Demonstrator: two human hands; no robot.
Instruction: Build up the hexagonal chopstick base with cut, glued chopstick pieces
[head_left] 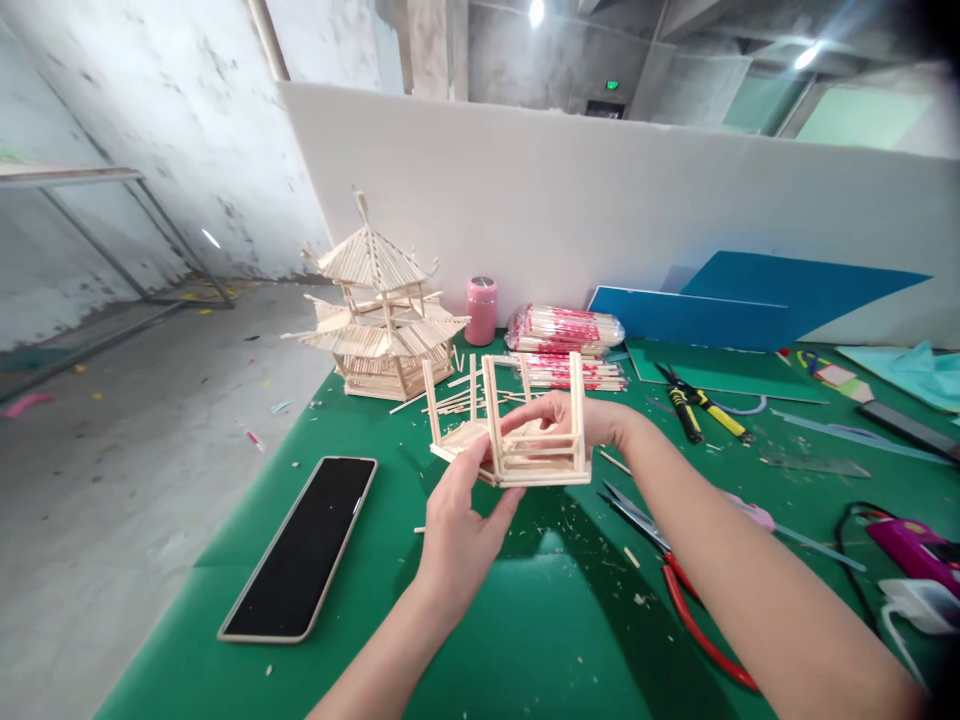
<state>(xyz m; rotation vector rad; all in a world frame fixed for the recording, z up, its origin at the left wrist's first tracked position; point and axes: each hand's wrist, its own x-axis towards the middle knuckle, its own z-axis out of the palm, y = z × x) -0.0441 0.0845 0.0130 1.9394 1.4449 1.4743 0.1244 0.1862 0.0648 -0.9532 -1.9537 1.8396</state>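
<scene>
Head view: stick frame [555, 480], sticks [577, 373] in packets [566, 325]

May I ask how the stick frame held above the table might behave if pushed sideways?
The stick frame is probably light for its size, being thin sticks with open gaps. Its upright posts look fragile and might work loose, since several tops stand unjoined.

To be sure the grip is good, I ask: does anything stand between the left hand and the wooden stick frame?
Nothing visible does: the left hand holds the wooden stick frame directly, its fingers at a lower corner.
</scene>
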